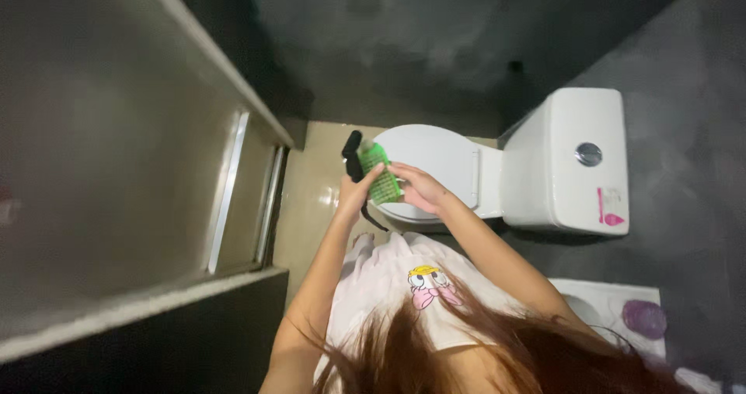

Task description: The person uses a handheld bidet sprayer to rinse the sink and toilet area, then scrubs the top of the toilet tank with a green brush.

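Small bathroom w/ white toilet (435, 169), cistern (567, 161), dark walls (404, 44).

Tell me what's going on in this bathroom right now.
A person stands over a white toilet whose lid is shut. The left hand grips a black sprayer handle with a hose hanging below it. The right hand holds a green scrubbing brush against it, above the lid. A purple object lies on a white sink at lower right.

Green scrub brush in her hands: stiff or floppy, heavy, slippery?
The green brush keeps a flat block shape across both hands, so probably stiff. The right hand steadies it with loose fingers and the left hand also holds a black sprayer, so likely light. Wetness cannot be told.
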